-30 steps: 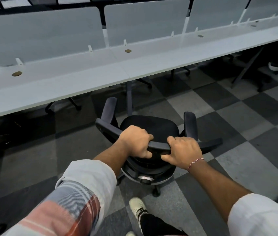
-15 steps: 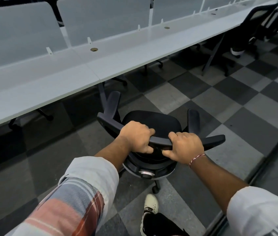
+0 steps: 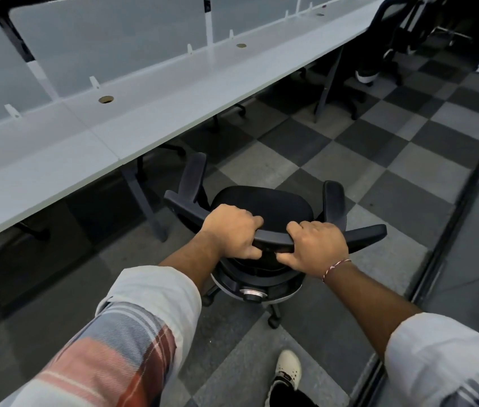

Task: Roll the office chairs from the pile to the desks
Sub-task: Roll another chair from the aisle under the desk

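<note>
office chair [image 3: 261, 205], black, with armrests and castors: stands on the checkered floor [image 3: 349, 160] in the aisle, just beside the long white desk [image 3: 144, 113] and angled toward it, with the seat not yet under the top. left hand [image 3: 232, 230] and right hand [image 3: 317, 245], side by side, each curl their fingers over the curved top rail [image 3: 275, 238] of the backrest, a grip that likely suits pushing and steering from behind while the seat leads toward the desk. further chairs [image 3: 365, 74], dark, stand by the desk's far end; rolling under way, parking not yet done.
</note>
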Demonstrator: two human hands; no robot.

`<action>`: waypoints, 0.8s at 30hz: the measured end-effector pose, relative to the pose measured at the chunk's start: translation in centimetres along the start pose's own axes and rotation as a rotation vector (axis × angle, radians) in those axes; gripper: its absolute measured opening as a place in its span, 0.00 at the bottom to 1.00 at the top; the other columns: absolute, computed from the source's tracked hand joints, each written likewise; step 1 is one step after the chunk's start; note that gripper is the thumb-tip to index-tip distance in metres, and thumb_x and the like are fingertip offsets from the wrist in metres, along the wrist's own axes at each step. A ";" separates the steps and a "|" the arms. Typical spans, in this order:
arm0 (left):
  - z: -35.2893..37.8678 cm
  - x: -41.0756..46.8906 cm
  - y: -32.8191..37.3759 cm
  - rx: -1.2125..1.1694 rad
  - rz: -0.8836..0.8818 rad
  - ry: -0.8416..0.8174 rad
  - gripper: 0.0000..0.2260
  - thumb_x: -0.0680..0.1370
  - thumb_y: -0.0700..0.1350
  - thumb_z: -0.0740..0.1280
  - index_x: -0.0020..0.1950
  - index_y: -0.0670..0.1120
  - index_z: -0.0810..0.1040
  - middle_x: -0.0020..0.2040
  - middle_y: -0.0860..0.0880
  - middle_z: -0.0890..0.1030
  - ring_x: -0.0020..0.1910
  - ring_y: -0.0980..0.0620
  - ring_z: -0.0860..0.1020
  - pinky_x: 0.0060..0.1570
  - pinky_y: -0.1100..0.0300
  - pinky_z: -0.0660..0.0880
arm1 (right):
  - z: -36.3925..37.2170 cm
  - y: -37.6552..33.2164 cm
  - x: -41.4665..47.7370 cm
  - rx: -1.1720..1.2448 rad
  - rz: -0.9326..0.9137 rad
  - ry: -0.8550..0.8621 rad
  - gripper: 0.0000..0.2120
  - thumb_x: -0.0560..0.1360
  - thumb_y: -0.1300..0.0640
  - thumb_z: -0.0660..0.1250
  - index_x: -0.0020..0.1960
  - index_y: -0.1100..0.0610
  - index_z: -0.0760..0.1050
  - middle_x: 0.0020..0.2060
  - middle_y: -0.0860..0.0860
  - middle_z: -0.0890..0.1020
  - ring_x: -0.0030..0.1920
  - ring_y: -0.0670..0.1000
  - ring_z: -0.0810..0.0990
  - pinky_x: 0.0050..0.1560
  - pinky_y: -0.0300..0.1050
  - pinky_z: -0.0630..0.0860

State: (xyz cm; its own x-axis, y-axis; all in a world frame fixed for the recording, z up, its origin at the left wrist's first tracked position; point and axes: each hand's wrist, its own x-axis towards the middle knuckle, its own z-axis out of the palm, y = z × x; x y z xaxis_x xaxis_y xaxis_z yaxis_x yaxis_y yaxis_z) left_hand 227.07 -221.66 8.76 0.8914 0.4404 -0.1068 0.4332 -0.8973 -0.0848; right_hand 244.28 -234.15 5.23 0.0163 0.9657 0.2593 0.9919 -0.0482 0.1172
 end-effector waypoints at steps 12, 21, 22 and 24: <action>-1.2 17.2 0.7 0.017 0.017 -0.003 0.18 0.72 0.67 0.63 0.43 0.52 0.69 0.38 0.54 0.74 0.34 0.51 0.75 0.32 0.56 0.68 | 3.3 14.2 6.0 -0.010 0.064 -0.026 0.22 0.63 0.36 0.72 0.37 0.54 0.70 0.26 0.50 0.74 0.26 0.55 0.75 0.30 0.43 0.63; -2.9 28.2 2.2 -0.040 0.068 -0.025 0.19 0.73 0.68 0.63 0.45 0.53 0.69 0.40 0.54 0.75 0.36 0.53 0.75 0.35 0.56 0.69 | 5.0 25.4 9.3 -0.011 0.070 -0.048 0.23 0.61 0.36 0.75 0.36 0.54 0.71 0.26 0.50 0.75 0.26 0.55 0.76 0.30 0.43 0.64; -3.3 29.7 1.8 -0.056 0.089 -0.037 0.19 0.73 0.68 0.64 0.46 0.53 0.69 0.40 0.55 0.75 0.36 0.54 0.75 0.36 0.56 0.70 | 5.3 27.0 9.8 -0.035 0.059 -0.042 0.24 0.60 0.36 0.75 0.36 0.54 0.71 0.26 0.50 0.75 0.26 0.54 0.76 0.30 0.43 0.63; -3.6 32.4 1.0 -0.062 0.101 -0.066 0.20 0.73 0.70 0.64 0.46 0.54 0.69 0.41 0.55 0.76 0.37 0.55 0.75 0.36 0.57 0.70 | 5.7 29.8 10.6 -0.042 0.059 -0.036 0.24 0.61 0.35 0.74 0.37 0.53 0.72 0.27 0.50 0.75 0.27 0.54 0.76 0.30 0.43 0.62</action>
State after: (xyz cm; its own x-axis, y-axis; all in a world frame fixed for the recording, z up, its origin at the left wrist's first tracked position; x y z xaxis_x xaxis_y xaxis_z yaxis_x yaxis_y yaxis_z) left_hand 256.81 -208.37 8.78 0.9209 0.3473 -0.1771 0.3513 -0.9362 -0.0090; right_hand 274.76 -223.91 5.98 0.0796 0.9694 0.2323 0.9830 -0.1151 0.1433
